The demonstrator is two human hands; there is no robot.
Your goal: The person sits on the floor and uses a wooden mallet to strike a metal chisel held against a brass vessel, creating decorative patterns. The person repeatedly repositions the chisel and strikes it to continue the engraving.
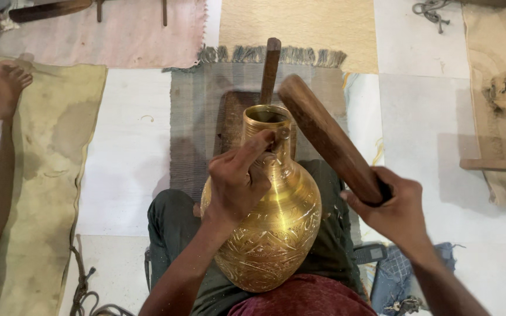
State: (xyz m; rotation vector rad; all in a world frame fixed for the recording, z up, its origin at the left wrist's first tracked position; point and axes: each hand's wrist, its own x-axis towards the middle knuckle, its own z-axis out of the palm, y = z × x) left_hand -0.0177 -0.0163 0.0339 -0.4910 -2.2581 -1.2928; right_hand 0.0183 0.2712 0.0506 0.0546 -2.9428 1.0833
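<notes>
Two hands work over an engraved brass vase (270,216) that lies tilted in the person's lap, its belly toward 6 o'clock and its open mouth pointing to 12 o'clock. Nearest the camera, a dark red cloth (306,298) covers the lap at 6 o'clock, just under the vase's base. At 4 o'clock a blue checked cloth (399,272) lies on the floor with a small dark phone-like object (370,253) beside it. The left hand (238,181) rests on the vase's shoulder, fingers closed around a small metal tool (280,137) pressed against the neck. The right hand (393,208), at 3 o'clock of the vase, grips a thick wooden mallet (326,137) that slants up toward 11 o'clock, its head just beside the vase's mouth. Beyond the mouth, a wooden stake (270,67) points to 12 o'clock over a grey fringed mat (197,117). At 9 o'clock, another person's bare foot (7,82) rests on a stained yellowish sheet (48,175). Farthest off, at 11 o'clock, a pink cloth (118,35) lies on the floor.
</notes>
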